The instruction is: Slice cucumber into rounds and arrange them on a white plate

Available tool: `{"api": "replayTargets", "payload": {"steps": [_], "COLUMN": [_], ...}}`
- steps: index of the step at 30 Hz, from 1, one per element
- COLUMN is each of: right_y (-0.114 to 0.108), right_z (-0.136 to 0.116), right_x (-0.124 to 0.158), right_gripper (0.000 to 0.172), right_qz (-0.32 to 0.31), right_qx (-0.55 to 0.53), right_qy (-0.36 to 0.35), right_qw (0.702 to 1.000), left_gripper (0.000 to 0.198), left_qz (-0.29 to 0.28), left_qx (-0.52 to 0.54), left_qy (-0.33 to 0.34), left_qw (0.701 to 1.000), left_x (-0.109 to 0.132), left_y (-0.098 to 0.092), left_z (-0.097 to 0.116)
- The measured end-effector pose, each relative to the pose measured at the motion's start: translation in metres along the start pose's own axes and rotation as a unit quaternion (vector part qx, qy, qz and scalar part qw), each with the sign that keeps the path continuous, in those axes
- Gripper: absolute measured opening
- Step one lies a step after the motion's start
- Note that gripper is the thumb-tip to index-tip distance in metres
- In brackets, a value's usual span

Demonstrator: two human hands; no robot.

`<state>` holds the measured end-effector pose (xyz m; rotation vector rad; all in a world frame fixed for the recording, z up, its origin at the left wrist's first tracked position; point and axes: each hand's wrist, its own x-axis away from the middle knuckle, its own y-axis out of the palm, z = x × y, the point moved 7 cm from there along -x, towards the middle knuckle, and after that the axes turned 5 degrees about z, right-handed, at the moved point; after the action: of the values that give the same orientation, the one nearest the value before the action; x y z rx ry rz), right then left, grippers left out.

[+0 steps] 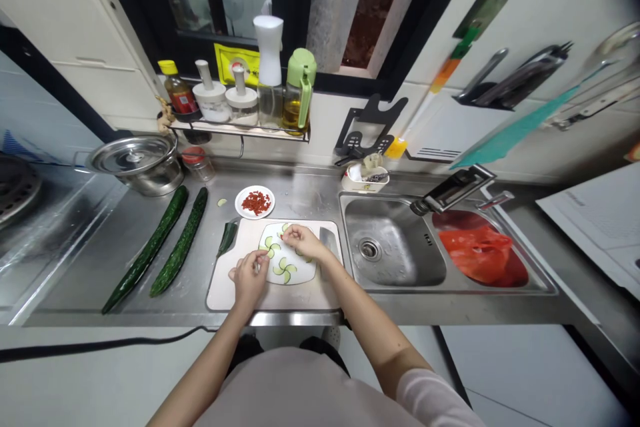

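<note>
A white plate point(306, 275) rests on a pale cutting board point(220, 295). Thin cucumber slices form pinwheels on it, one near the front point(285, 270) and others partly behind my hands. Over the plate's far part, my right hand point(301, 241) pinches a small red berry that looks like a goji berry point(281, 236). My left hand point(249, 275) has its fingers curled together at the plate's left edge, beside a cucumber pinwheel point(271, 248); what they pinch, if anything, is too small to tell. Behind the board, goji berries point(256, 203) fill a small white dish point(240, 208).
Two whole cucumbers point(150, 247) point(181, 243) lie left of the board, with a cut cucumber piece point(227, 238) at its edge. A flat grey blade point(328, 238) lies on the board's right. The sink point(400, 267) is to the right, a lidded pot point(145, 163) back left.
</note>
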<state>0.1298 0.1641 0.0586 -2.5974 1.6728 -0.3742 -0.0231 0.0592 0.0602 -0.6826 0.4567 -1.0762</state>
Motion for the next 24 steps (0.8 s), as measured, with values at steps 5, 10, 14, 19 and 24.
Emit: {"api": "replayTargets", "payload": {"steps": [5,10,14,19,24], "right_y": [0.0,0.008,0.016,0.023,0.027], "right_z": [0.018,0.019,0.012,0.011,0.015], "right_x": [0.033,0.054,0.059,0.059,0.058], "right_gripper": [0.014,0.013,0.016,0.019,0.02], "right_qz": [-0.023,-0.044,-0.063,-0.077,-0.086], "right_qx": [0.171,0.321,0.427,0.495,0.511], "right_qy": [-0.018,-0.024,-0.04,-0.06,-0.064], "right_qw": [0.985,0.946,0.901,0.863,0.853], "left_gripper": [0.023,0.022,0.023,0.024,0.024], "left_qz": [-0.008,-0.031,-0.057,-0.085,-0.087], "left_qx": [-0.015,-0.035,-0.064,-0.086,-0.095], "left_qy": [0.016,0.024,0.027,0.039,0.048], "left_qw": [1.0,0.999,0.996,0.992,0.991], "left_x": [0.005,0.01,0.013,0.015,0.013], "left_y": [0.001,0.01,0.02,0.027,0.03], "left_z": [0.001,0.0,0.001,0.005,0.005]}}
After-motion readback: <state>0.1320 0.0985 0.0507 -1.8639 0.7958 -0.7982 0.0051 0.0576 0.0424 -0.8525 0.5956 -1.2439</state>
